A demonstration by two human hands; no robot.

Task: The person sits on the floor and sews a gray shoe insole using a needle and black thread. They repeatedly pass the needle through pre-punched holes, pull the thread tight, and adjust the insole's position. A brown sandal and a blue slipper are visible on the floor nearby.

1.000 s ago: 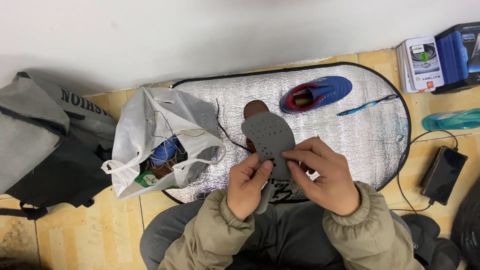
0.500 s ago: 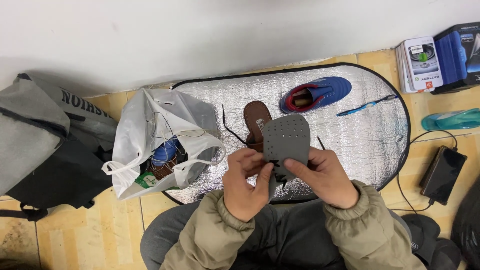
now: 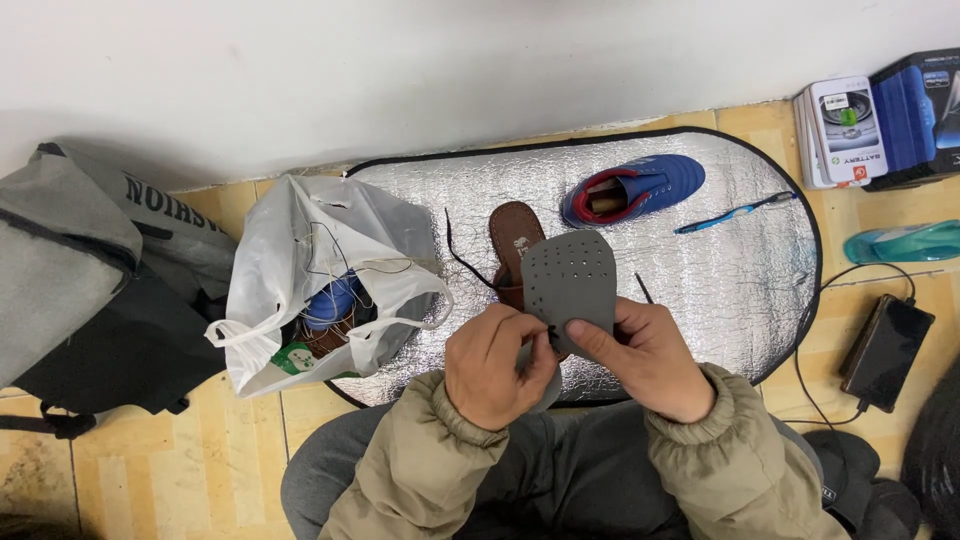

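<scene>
Our hands have drawn closer since a moment ago, tipping the grey insole (image 3: 568, 282) upright. Our left hand (image 3: 497, 365) and right hand (image 3: 640, 358) both pinch its lower edge (fingers curled tight). Beyond lie a brown insole (image 3: 512, 240), then a blue shoe (image 3: 634, 188) on the silver mat (image 3: 720, 270).

Silver foil mat (image 3: 720, 290) on wood floor: blue shoe (image 3: 632, 188) nr its far edge, blue toothbrush (image 3: 734, 212) just right of it. White plastic bag (image 3: 322, 280) over mat's left edge, grey backpack (image 3: 90, 270) beyond. Off right edge: boxes (image 3: 878, 122), teal item (image 3: 902, 243), black phone w/ cable (image 3: 886, 350).
</scene>
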